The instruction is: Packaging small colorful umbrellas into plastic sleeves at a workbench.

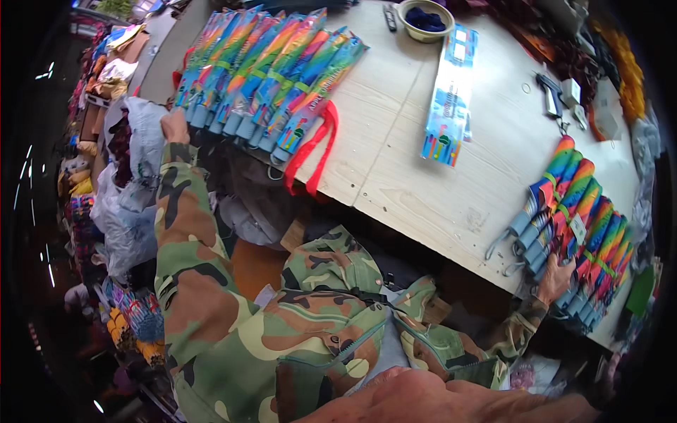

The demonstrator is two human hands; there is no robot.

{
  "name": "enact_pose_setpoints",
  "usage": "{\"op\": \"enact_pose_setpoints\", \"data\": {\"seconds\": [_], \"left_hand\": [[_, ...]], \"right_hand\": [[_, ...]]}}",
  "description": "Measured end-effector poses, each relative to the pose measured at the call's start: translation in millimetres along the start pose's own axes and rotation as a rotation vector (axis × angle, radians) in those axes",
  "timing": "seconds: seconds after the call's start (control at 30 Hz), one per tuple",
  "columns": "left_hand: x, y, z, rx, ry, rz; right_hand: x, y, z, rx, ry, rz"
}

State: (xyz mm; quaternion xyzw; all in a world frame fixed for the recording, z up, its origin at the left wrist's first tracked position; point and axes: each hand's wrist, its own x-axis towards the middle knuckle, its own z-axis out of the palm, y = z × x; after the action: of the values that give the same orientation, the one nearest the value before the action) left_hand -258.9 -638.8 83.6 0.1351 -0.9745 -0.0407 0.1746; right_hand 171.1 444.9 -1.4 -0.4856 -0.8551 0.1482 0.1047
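Note:
A row of folded rainbow umbrellas in printed clear sleeves [271, 81] lies at the table's far left, grey-blue handles toward me. My left hand [175, 127] is against the leftmost handle; its fingertips are mostly hidden. At the right edge of the table, several folded rainbow umbrellas without sleeves [582, 185] lie side by side, with wrist loops hanging from their handles. Among these handles is my right hand [557, 280], its fingers closed round one umbrella. A red strap [315, 149] runs out from under the sleeved row and hangs over the front edge.
Flat printed sleeves [450, 99] lie mid-table beside a bowl of dark material [426, 20]. A tagging gun [550, 94] and a small white box [571, 92] sit at the right. White plastic bags [130, 225] are heaped left of my arm. The table's front edge [395, 229] runs diagonally before me.

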Motion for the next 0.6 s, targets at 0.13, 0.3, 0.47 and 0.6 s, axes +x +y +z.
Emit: {"op": "enact_pose_setpoints", "data": {"seconds": [0.13,0.3,0.47,0.6], "left_hand": [[-58.3,61.4,74.5,-0.419,0.171,-0.268],[-148.6,155.4,22.6,-0.495,0.294,-0.038],[-288.5,360.8,-29.8,-1.047,-0.116,0.078],[-379.2,469.7,-41.1,-1.463,-0.914,0.091]], "right_hand": [[2.2,8.6,-33.4,0.394,0.0,0.016],[-31.1,-30.5,-76.7,1.056,-0.117,0.141],[-95.3,-71.7,-65.6,1.206,-0.103,0.011],[-168.0,-145.6,-15.6,1.295,-0.309,-0.029]]}}
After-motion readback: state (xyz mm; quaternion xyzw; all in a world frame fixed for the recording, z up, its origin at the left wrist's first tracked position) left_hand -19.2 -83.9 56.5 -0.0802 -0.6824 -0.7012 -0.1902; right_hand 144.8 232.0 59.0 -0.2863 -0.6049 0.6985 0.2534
